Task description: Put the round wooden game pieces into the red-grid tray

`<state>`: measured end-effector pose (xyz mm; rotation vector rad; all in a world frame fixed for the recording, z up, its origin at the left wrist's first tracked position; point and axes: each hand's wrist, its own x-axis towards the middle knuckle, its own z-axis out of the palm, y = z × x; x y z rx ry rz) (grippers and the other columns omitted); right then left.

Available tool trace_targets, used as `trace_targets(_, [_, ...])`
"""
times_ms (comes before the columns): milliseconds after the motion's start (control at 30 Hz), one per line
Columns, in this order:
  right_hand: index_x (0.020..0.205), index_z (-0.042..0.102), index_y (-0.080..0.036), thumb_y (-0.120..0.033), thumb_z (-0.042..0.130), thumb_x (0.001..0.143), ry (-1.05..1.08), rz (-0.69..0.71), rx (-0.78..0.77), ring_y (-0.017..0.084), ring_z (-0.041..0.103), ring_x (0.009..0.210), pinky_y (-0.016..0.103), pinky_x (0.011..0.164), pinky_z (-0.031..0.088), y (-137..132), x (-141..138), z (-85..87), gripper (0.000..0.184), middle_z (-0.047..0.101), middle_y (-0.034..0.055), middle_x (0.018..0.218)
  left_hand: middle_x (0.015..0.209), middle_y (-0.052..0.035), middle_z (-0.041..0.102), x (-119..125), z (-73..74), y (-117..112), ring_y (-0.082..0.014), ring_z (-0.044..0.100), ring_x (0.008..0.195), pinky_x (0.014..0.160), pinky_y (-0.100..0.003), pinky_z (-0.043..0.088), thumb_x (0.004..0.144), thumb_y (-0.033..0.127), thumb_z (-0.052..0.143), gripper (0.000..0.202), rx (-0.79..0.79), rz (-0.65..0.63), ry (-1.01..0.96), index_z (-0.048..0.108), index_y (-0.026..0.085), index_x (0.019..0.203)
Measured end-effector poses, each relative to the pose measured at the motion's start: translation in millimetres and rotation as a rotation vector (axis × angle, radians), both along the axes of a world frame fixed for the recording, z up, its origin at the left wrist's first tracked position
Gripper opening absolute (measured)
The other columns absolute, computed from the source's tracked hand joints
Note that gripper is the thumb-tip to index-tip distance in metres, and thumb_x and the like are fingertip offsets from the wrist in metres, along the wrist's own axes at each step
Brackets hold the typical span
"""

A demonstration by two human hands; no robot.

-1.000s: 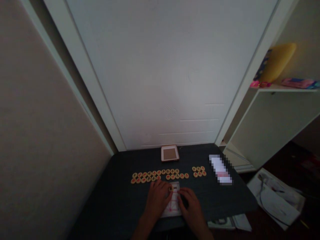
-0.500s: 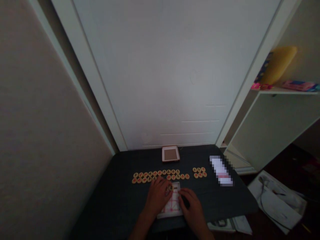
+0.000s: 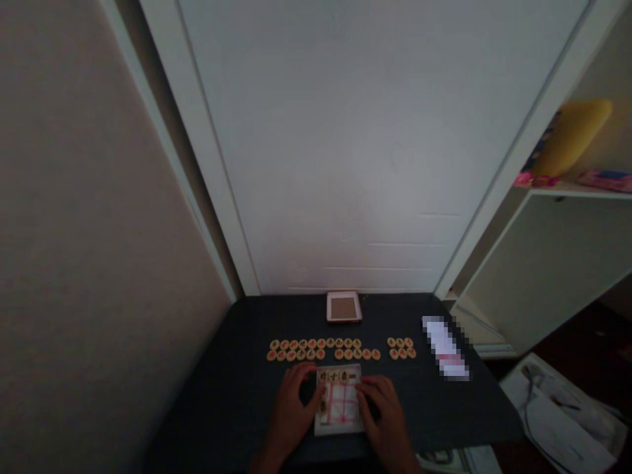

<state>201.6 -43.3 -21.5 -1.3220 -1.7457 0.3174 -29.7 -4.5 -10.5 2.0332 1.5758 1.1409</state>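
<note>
A shallow white box [image 3: 340,432] lies near the front of the table. Inside it are a folded sheet with a pink grid [image 3: 343,403] and several round xiangqi pieces [image 3: 334,376], along the far side and the left side. My left hand [image 3: 291,403] is at the box's left edge, its thumb and forefinger apart, the thumb tip over the pieces there. On the right edge, my right hand [image 3: 384,409] grips the box with bent fingers and thumb. Beyond the box, more wooden pieces [image 3: 312,343] with red and black characters lie in two rows.
Further back, a box lid [image 3: 344,308] rests against the white panel [image 3: 316,164]. A small group of pieces [image 3: 402,348] sits to the right, beside a pixelated object [image 3: 447,349]. White containers [image 3: 563,408] stand below the table's right side.
My left hand has drawn back left from the box's middle, uncovering pieces in its far row and the rows behind. My right hand stays at the right edge. The view has shifted slightly.
</note>
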Motion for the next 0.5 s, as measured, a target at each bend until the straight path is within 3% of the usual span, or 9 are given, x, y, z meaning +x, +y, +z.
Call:
trace_targets(100, [0.116,0.069,-0.031,-0.025,0.054,0.097,-0.139,0.080,-0.007,0.026,0.062,0.107,0.045,0.094,0.052,2.0,-5.0,12.6,0.025,0.070,0.0070,0.111,0.109,-0.0084,0.072,-0.3,-7.3,-4.7,-0.0243,0.070,0.093,0.085,-0.041,0.058,0.090,0.034,0.060,0.028,-0.065,0.014,-0.056,0.064,0.022,0.115])
trace_targets(233, [0.119,0.066,-0.032,-0.025,0.059,0.094,-0.296,0.105,-0.043,0.028,0.060,0.106,0.047,0.092,0.049,4.3,-16.0,25.7,0.027,0.070,0.0057,0.115,0.111,-0.0081,0.073,1.9,-7.2,-8.0,-0.0251,0.070,0.098,0.088,-0.042,0.058,0.089,0.034,0.061,0.030,-0.080,-0.012,-0.068,0.064,0.023,0.117])
trace_targets(500, [0.122,0.063,-0.033,-0.028,0.062,0.093,-0.380,0.073,-0.053,0.029,0.060,0.105,0.048,0.093,0.044,6.1,-30.5,27.1,0.029,0.069,0.0064,0.116,0.126,-0.0059,0.068,0.9,-7.1,-12.2,-0.0258,0.063,0.117,0.103,-0.048,0.050,0.088,0.027,0.063,0.033,-0.023,-0.080,0.016,0.063,0.028,0.121])
